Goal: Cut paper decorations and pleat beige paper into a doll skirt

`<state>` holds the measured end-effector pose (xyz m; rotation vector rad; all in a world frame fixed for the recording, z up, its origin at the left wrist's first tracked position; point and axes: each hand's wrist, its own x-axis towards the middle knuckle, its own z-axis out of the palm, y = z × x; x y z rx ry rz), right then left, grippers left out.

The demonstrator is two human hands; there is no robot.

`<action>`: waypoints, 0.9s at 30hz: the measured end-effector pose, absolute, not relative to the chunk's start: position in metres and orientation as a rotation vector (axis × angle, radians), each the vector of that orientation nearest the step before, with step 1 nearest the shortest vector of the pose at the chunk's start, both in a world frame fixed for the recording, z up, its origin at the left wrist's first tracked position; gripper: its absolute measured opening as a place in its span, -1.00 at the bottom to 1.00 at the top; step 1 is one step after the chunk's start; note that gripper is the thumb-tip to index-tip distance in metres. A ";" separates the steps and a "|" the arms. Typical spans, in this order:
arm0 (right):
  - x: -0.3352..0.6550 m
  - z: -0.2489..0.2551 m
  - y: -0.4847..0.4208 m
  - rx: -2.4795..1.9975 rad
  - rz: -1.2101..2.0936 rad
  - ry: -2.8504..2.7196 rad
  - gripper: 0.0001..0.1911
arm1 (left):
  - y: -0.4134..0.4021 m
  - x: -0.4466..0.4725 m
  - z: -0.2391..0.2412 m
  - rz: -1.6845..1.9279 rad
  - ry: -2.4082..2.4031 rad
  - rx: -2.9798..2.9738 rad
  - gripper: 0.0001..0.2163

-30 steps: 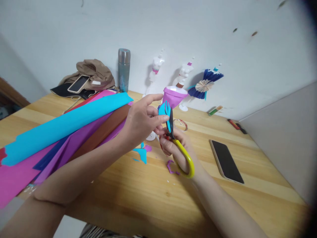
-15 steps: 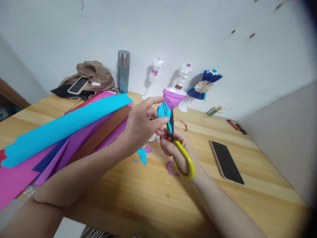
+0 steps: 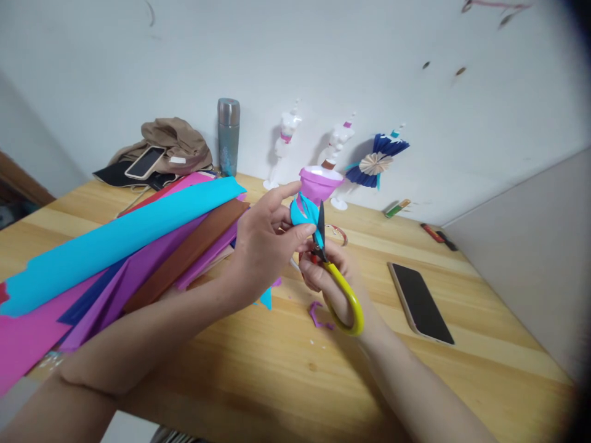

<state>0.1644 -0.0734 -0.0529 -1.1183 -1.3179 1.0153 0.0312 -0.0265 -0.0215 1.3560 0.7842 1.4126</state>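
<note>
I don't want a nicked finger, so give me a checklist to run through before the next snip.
1. Scissors held in the right hand: ok, fingers around the handles.
2. Cyan paper piece steadied by the left hand: ok, pinched by thumb and fingers.
3. Left thumb well clear of the blades: not ok, its tip is very near them.
4. Cutting line marked: cannot tell.
5. Nearer smartphone out of the way: ok, apart from both hands.
</note>
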 end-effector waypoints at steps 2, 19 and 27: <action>0.164 -0.052 -0.074 -1.127 1.014 -1.313 -0.81 | -0.028 0.032 -0.022 1.405 0.775 1.338 -0.52; 0.166 -0.048 -0.074 -1.151 0.972 -1.392 -0.79 | -0.028 0.025 -0.016 1.323 0.800 1.384 -0.49; 0.166 -0.043 -0.076 -1.136 1.006 -1.418 -0.78 | -0.029 0.024 -0.015 1.398 0.797 1.505 -0.50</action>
